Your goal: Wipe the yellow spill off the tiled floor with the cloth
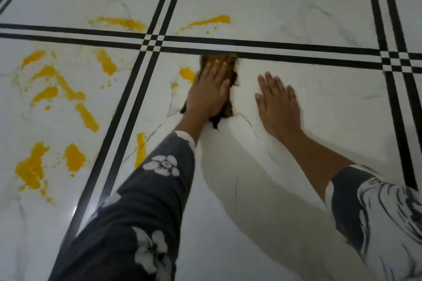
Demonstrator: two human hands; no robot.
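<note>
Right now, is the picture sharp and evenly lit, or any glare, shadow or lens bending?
Head view: dim light; a grey shadow lies on the floor between the arms; small glare beside the left sleeve; the black tile lines fan out, wide-lens distortion; the cloth looks blurred.

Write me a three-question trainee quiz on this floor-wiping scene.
1. True or false: the right hand presses the crumpled brown cloth.
2. Most of the yellow liquid spill lies: A) left of the cloth, B) right of it, C) under the right hand.
3. Fill in: the right hand lies ____ on the white black-striped tiled floor.
Key: 1 false, the left hand presses it; 2 A; 3 flat.
</note>
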